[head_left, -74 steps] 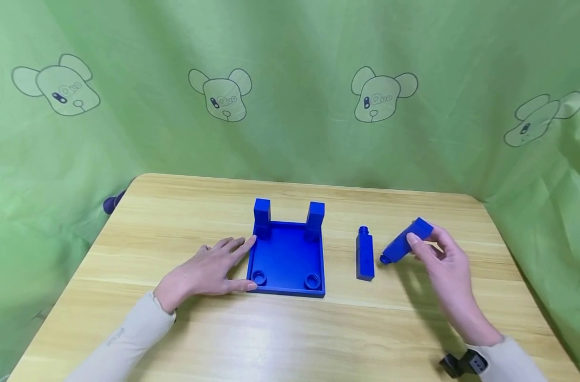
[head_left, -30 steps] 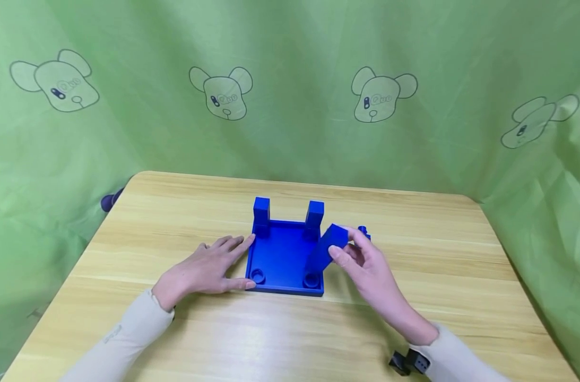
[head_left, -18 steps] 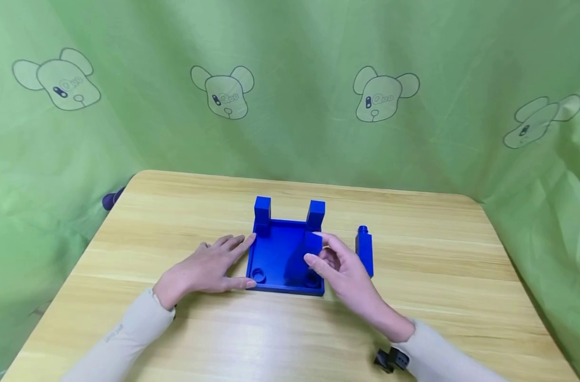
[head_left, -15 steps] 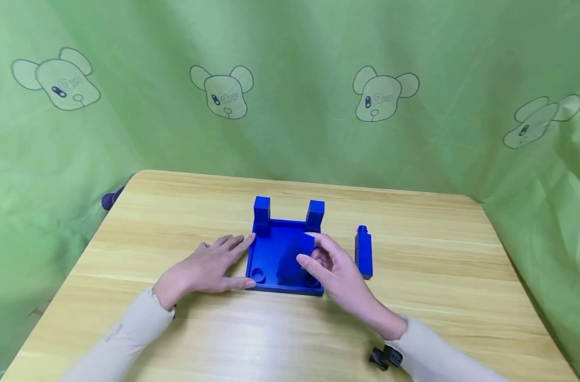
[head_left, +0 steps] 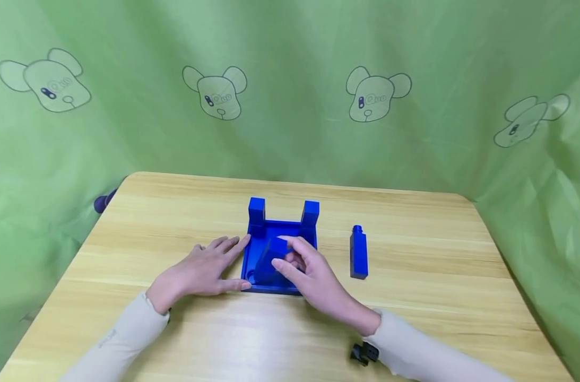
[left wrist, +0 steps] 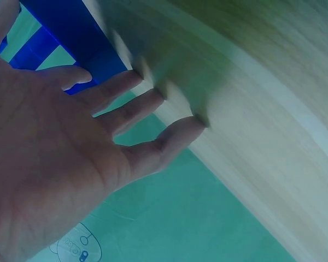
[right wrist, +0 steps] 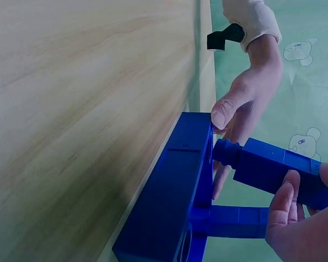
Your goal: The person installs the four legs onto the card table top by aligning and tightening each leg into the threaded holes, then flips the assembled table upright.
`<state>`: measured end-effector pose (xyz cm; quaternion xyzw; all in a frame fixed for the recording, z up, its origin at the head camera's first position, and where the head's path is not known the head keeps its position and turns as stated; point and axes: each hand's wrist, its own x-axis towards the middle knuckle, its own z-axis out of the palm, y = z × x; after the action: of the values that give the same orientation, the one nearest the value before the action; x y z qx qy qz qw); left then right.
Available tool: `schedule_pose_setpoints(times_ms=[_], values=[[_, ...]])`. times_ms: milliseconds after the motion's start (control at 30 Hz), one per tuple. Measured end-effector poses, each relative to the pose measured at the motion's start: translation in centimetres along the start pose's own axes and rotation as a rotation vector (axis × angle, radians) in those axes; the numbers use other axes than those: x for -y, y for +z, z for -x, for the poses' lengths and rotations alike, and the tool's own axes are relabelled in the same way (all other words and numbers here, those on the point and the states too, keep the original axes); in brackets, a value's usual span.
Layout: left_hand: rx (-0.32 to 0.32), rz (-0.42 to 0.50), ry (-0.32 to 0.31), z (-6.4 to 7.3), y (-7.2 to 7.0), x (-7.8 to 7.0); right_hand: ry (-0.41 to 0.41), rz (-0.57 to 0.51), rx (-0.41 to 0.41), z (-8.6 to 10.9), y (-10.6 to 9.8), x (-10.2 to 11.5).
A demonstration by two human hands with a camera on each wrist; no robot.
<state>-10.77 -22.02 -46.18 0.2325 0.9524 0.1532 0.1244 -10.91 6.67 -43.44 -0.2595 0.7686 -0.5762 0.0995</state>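
Note:
A blue square tray-like base [head_left: 276, 290] lies on the table, with two blue square legs [head_left: 257, 211] upright at its far corners. My left hand [head_left: 201, 273] lies with fingers spread, thumb and forefinger touching the base's left edge. Above the base, my right hand [head_left: 311, 273] pinches a third blue leg [head_left: 272, 260] near its top, tilted. In the right wrist view, that leg's threaded end [right wrist: 227, 153] points at the base, close to its near-left round socket [head_left: 251, 276]; contact cannot be told. The near-right socket is hidden behind my right hand.
Another blue leg [head_left: 358, 255] lies on the table right of the base, its threaded end pointing away. The wooden table [head_left: 213, 339] reaches back to a green curtain [head_left: 290, 143] printed with bear heads. A black wrist camera [head_left: 364, 353] sits under the right sleeve.
My right hand has carried the leg from the table's right side, past the near-right socket, leftward over the base to the near-left socket. The left hand has stayed at the base's edge.

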Motion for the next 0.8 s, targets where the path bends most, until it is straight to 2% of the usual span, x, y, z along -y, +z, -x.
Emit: schedule_pose_setpoints(times_ms=[300,600,800], values=[[0.004,0.016,-0.005,0.1,0.0,-0.1,0.028,0.032,0.035,-0.4,0.8,0.0],[0.008,0.01,-0.01,0.2,-0.1,0.0,-0.038,0.121,0.111,-1.1,1.7,0.3],[0.007,0.006,-0.007,0.1,-0.2,-0.1,-0.04,0.186,0.114,-1.6,1.8,0.3]])
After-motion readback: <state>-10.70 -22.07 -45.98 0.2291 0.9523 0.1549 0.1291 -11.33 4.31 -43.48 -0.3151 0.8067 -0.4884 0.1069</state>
